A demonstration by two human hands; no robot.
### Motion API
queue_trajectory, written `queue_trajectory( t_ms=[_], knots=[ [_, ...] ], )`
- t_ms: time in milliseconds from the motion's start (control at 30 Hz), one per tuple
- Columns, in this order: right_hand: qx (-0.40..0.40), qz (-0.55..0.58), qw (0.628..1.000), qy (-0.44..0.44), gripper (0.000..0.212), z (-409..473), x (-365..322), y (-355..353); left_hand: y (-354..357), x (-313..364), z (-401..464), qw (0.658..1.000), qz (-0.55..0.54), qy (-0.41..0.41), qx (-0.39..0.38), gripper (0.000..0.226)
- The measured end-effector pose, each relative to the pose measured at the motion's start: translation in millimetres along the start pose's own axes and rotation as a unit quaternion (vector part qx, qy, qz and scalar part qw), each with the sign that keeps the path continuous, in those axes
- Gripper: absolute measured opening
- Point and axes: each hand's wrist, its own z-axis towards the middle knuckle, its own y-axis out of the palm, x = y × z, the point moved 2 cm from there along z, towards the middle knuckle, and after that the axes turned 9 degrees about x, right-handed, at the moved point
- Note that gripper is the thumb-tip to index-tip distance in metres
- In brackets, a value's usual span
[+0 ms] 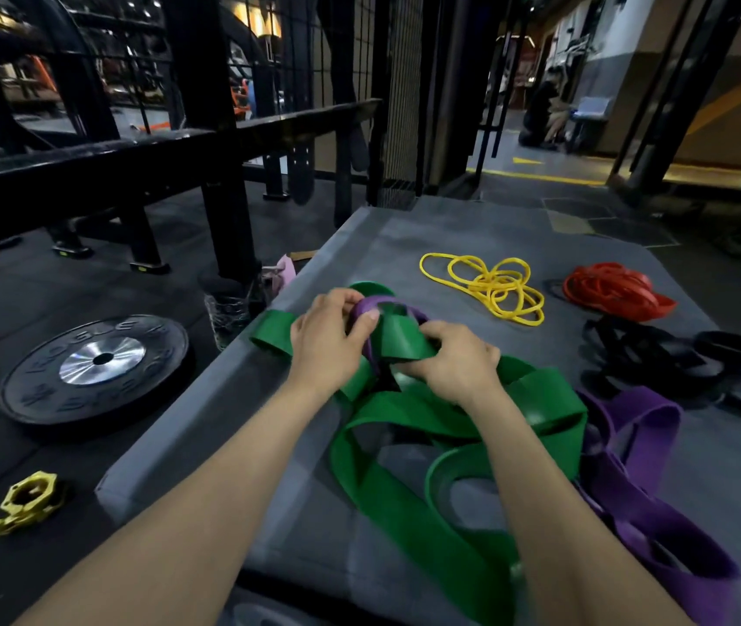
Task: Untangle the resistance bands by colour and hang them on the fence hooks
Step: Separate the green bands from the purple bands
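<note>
Far left on the dark rubber floor there's a yellow plastic barbell collar [25, 502], hexagon-shaped with a clamp lever, and just past it a black bumper plate [96, 367] lying flat, matte rubber with a shiny metal hub. Next to the grey padded tabletop [206, 399], which has a smooth vinyl-looking skin and rounded edges, sits a clear patterned glass [226, 316]. On the tabletop, the left hand [328, 343] has its thumb and fingers curled around a loop of the purple band [630, 490] where it threads through the green band [409, 503]. The right hand [454, 361] is right beside it, fingers curled and pinching a wide flat fold of the green one. Both of those are broad, flat, matte rubber straps, knotted together and spilling toward the near edge, purple trailing off to the right. Further back are the yellow bands [490, 286], thin like cords in loose round loops, then the red bands [612, 291] in a tight glossy heap, and the black bands [676, 359] piled flat at the right. Black wire mesh fence [398, 106] stands behind the tabletop.
</note>
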Motion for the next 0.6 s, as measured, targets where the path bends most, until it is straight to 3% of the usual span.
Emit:
queue_trajectory(
  t_ms=[100,233,300,400,467,600],
  knots=[
    [0.028,0.181,0.983,-0.005,0.022,-2,4,-18,-7,3,9,0.999,-0.001,-0.032,0.022,0.021],
    [0.018,0.316,0.948,-0.045,0.035,-15,6,-48,2,17,12,0.998,-0.053,-0.042,-0.019,0.026],
    [-0.041,0.325,0.94,-0.092,0.036,-24,4,-61,7,30,12,0.99,-0.127,-0.057,-0.033,0.025],
    [-0.089,0.22,0.959,-0.153,0.036,-34,12,-67,12,39,11,0.976,-0.191,-0.102,-0.032,0.024],
    [-0.075,0.18,0.965,-0.177,0.041,-38,17,-70,17,33,9,0.969,-0.198,-0.141,-0.034,0.028],
    [0.0,0.293,0.945,-0.142,0.049,-37,25,-81,27,22,9,0.953,-0.185,-0.24,-0.032,0.032]
  ],
)
